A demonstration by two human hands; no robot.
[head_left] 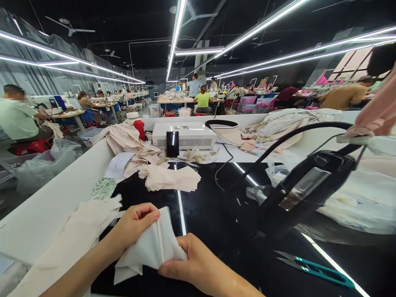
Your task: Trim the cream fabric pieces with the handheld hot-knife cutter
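A white piece of fabric (148, 247) with a narrow cream strip down its middle is held over the black glossy tabletop. My left hand (137, 225) pinches its upper edge between thumb and fingers. Lower down and to the right, my right hand (193, 260) grips the same fabric, thumb on top near the strip's lower end. Beyond the hands lies a stack of cream fabric pieces (171, 177). More cream fabric (71, 235) is spread at the left, partly behind my left forearm. Teal-handled thread snips (318, 270) lie at the lower right.
A black machine (303, 189) with a thick cable stands at the right beside plastic-wrapped material (355, 206). Behind are a white box (184, 134), a phone (172, 144) and piled fabric (130, 144). Green cord (103, 187) lies left. People sit at sewing tables in the background.
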